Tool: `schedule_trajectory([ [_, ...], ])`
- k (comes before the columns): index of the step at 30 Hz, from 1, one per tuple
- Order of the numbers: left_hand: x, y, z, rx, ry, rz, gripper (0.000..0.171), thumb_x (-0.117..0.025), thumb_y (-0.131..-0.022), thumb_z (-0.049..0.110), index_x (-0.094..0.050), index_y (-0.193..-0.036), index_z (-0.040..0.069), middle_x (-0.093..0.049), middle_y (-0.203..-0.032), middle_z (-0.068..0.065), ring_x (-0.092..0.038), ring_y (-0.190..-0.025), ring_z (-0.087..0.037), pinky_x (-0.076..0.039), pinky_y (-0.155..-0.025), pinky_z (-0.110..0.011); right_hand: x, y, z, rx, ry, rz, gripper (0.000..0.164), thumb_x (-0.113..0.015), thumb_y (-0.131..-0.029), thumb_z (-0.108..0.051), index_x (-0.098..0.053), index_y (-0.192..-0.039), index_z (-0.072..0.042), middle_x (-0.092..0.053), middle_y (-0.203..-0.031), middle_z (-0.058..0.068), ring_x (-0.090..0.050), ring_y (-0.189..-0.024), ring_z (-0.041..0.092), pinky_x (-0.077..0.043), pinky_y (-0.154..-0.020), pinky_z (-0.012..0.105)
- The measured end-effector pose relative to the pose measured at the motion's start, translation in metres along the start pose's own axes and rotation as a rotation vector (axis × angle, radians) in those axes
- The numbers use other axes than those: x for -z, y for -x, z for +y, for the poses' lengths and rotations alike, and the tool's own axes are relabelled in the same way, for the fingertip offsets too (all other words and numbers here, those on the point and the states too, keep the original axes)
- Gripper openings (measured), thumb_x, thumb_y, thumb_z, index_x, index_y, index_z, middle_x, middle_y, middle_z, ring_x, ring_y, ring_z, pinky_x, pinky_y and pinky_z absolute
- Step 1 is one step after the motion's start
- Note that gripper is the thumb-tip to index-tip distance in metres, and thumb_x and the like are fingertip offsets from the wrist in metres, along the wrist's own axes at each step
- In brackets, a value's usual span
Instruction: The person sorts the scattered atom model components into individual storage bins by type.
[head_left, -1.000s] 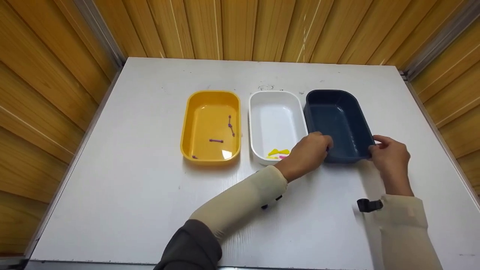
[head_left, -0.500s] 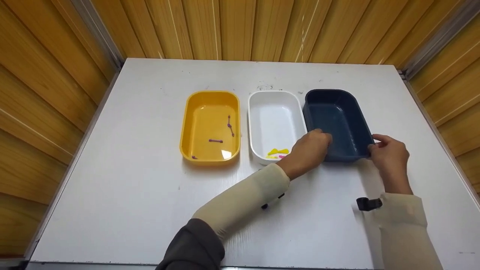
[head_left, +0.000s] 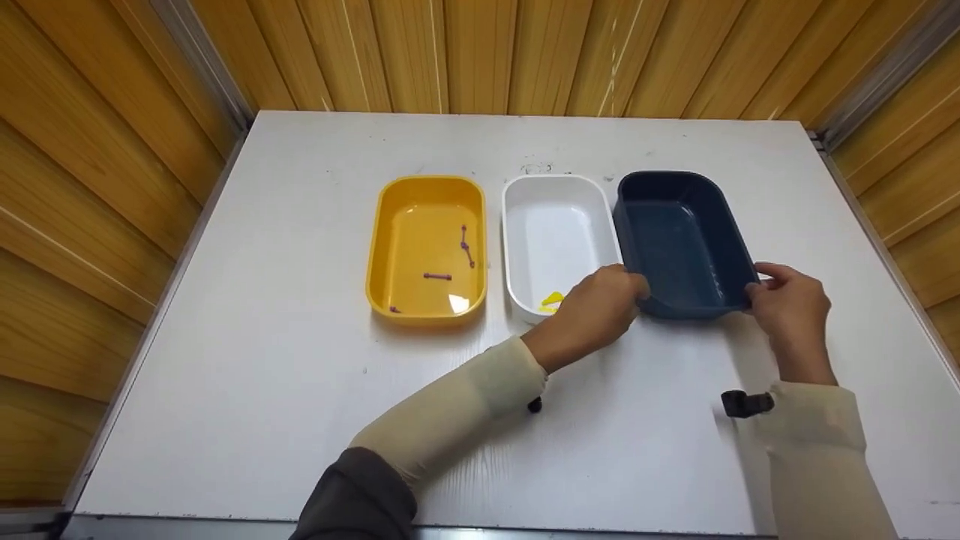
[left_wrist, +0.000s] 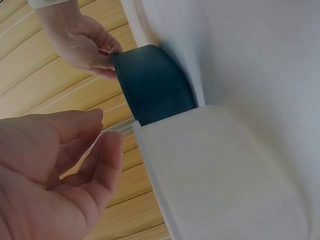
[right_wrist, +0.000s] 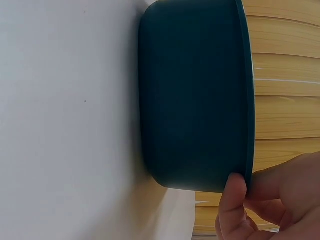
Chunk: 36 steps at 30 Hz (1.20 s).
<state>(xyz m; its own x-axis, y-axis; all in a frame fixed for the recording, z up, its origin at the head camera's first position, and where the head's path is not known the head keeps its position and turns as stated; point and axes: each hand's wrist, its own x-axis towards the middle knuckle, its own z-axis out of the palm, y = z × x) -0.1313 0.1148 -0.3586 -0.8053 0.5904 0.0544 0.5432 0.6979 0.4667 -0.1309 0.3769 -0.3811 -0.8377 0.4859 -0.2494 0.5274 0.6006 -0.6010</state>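
Observation:
A dark blue rectangular bin (head_left: 679,240) stands at the right end of a row of three bins. My right hand (head_left: 793,309) pinches its near right corner by the rim; the right wrist view has the thumb and fingers (right_wrist: 233,192) on either side of that edge. Over the near right corner of the white bin (head_left: 559,217) hovers my left hand (head_left: 592,311). Its loosely curled fingers (left_wrist: 111,150) hold nothing in the left wrist view, with a small gap to the thumb. Yellow pieces (head_left: 553,298) in the white bin are partly hidden behind this hand.
Left of the white bin stands a yellow bin (head_left: 427,315) with several small purple sticks, one of them (head_left: 437,277) lying alone. All three bins rest on a white table (head_left: 247,360), bounded by wood-look panels (head_left: 480,60) at the back and sides.
My left hand has come off the dark blue bin's near edge and shifted left, covering more of the pieces in the white bin. My right hand keeps its hold.

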Motion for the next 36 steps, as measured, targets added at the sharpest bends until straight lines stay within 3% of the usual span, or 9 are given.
schedule_trajectory([
  [6, 0.003, 0.022, -0.005, 0.016, 0.006, -0.042, 0.028, -0.062, -0.088, 0.008, -0.071, -0.112, 0.019, -0.068, -0.105, 0.000, -0.063, -0.096, -0.010, -0.052, -0.074, -0.017, 0.001, 0.000, 0.000, -0.001, -0.003, -0.005, 0.047, -0.049, -0.096, -0.014, -0.045, -0.143, -0.012, -0.052, -0.115, 0.010, -0.060, -0.081, 0.012, -0.051, -0.062, 0.015],
  [12, 0.006, 0.046, -0.016, 0.010, -0.036, -0.019, 0.027, -0.062, -0.085, 0.009, -0.072, -0.109, 0.017, -0.070, -0.101, -0.002, -0.065, -0.094, -0.014, -0.053, -0.076, -0.020, 0.002, 0.001, 0.001, -0.012, -0.001, -0.019, 0.048, -0.048, -0.097, -0.017, -0.043, -0.144, -0.013, -0.052, -0.119, 0.012, -0.059, -0.090, 0.017, -0.050, -0.063, 0.014],
  [17, 0.009, 0.062, -0.027, 0.040, -0.001, -0.057, 0.026, -0.062, -0.084, 0.007, -0.073, -0.107, 0.014, -0.071, -0.102, 0.000, -0.063, -0.098, -0.014, -0.052, -0.083, -0.023, 0.002, 0.001, 0.001, 0.025, 0.024, 0.009, 0.047, -0.049, -0.096, -0.016, -0.046, -0.142, -0.012, -0.055, -0.115, 0.011, -0.057, -0.073, 0.003, -0.049, -0.060, 0.015],
  [22, 0.011, 0.071, -0.034, 0.098, 0.017, -0.124, 0.025, -0.062, -0.086, 0.010, -0.072, -0.108, 0.015, -0.071, -0.105, 0.000, -0.062, -0.100, -0.012, -0.052, -0.085, -0.024, 0.002, 0.001, 0.001, 0.030, 0.020, 0.015, 0.047, -0.050, -0.095, -0.015, -0.046, -0.142, -0.011, -0.055, -0.112, 0.010, -0.056, -0.070, 0.001, -0.048, -0.059, 0.016],
  [30, 0.010, 0.080, -0.041, 0.110, -0.013, -0.196, 0.022, -0.066, -0.085, 0.012, -0.073, -0.106, 0.013, -0.072, -0.103, 0.000, -0.065, -0.095, -0.012, -0.054, -0.081, -0.026, 0.002, 0.000, 0.002, 0.013, -0.001, -0.009, 0.048, -0.049, -0.095, -0.014, -0.044, -0.143, -0.011, -0.053, -0.113, 0.010, -0.059, -0.077, 0.007, -0.051, -0.062, 0.015],
  [36, 0.012, 0.089, -0.050, 0.146, -0.044, -0.292, 0.018, -0.068, -0.085, 0.013, -0.075, -0.101, 0.014, -0.072, -0.099, 0.000, -0.063, -0.093, -0.014, -0.053, -0.078, -0.026, 0.002, 0.000, 0.002, 0.023, 0.006, -0.011, 0.048, -0.049, -0.095, -0.014, -0.045, -0.143, -0.010, -0.054, -0.114, 0.011, -0.060, -0.077, 0.008, -0.051, -0.062, 0.014],
])
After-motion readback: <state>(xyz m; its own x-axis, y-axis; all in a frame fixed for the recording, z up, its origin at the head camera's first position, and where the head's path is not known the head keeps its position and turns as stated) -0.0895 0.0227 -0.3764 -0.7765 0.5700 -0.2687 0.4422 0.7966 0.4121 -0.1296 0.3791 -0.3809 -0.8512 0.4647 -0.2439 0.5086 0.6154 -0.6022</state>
